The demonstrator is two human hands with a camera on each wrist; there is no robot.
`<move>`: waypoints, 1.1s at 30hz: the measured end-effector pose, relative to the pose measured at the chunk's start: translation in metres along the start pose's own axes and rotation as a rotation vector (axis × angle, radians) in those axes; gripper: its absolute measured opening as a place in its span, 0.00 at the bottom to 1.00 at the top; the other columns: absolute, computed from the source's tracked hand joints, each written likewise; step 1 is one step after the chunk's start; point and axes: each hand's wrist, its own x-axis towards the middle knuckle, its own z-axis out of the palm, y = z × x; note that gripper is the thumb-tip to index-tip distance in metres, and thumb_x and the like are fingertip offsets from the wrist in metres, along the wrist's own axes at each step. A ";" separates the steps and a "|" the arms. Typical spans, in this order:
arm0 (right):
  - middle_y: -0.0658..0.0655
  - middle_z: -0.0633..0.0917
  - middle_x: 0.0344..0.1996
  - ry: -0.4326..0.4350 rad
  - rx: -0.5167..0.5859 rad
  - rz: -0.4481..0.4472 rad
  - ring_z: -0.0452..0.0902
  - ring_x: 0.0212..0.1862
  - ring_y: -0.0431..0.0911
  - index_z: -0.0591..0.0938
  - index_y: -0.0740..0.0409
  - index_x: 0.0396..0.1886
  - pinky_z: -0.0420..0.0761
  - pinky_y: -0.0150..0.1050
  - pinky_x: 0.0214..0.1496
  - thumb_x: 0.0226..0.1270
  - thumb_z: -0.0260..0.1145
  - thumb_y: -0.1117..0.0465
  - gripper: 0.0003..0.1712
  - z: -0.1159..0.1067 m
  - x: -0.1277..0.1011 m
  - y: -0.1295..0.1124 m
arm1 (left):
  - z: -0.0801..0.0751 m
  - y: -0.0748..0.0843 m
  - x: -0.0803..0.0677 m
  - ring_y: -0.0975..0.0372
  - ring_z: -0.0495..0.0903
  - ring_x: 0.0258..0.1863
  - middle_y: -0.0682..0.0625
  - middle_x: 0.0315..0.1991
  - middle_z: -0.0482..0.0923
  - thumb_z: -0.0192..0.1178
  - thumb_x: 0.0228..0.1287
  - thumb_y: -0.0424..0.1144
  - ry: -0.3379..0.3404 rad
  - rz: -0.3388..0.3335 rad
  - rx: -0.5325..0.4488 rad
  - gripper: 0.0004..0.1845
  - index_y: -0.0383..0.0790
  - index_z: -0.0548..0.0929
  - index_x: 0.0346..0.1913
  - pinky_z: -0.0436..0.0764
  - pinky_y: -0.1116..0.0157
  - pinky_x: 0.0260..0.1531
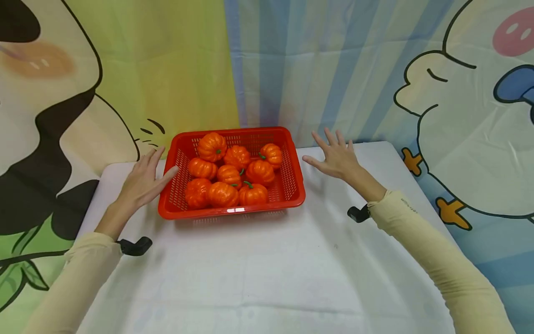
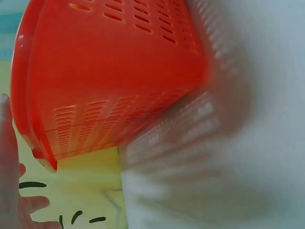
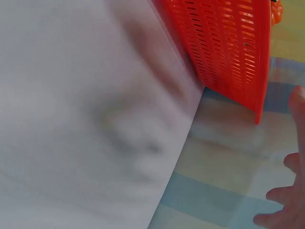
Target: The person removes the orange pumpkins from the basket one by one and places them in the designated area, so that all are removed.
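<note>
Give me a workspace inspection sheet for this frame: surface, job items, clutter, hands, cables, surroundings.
Surface: table under a white cloth, lightly wrinkled.
Job items: red slotted basket at the table's far middle, holding nine orange pumpkins with green stems.
Clutter: nothing seen.
Hands: left hand open, fingers straight, thumb at the basket's left wall; touching or not cannot be told. Right hand open, fingers spread, clear of the basket's right side. Both hold nothing.
Cables: nothing seen; black wrist mounts on both forearms.
Surroundings: cartoon-print backdrop behind and beside the table.
</note>
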 end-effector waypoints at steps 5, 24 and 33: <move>0.63 0.51 0.77 0.028 0.129 -0.063 0.47 0.76 0.64 0.50 0.42 0.78 0.54 0.69 0.71 0.64 0.55 0.32 0.48 -0.001 -0.003 -0.014 | 0.008 -0.003 0.001 0.36 0.47 0.75 0.40 0.79 0.40 0.47 0.68 0.63 0.019 0.008 -0.179 0.44 0.54 0.40 0.78 0.54 0.26 0.59; 0.59 0.56 0.77 0.027 0.313 -0.186 0.54 0.75 0.60 0.52 0.39 0.77 0.62 0.65 0.70 0.64 0.56 0.33 0.46 0.002 -0.015 -0.068 | 0.030 -0.005 -0.003 0.39 0.56 0.71 0.40 0.77 0.44 0.41 0.74 0.53 -0.067 0.032 -0.679 0.35 0.59 0.40 0.78 0.60 0.34 0.64; 0.56 0.58 0.76 -0.015 0.391 -0.240 0.56 0.75 0.56 0.55 0.37 0.77 0.63 0.64 0.70 0.64 0.58 0.35 0.44 0.010 -0.016 -0.101 | 0.043 -0.013 -0.003 0.53 0.48 0.75 0.52 0.79 0.37 0.37 0.75 0.56 -0.121 -0.002 -0.908 0.32 0.66 0.40 0.77 0.63 0.64 0.69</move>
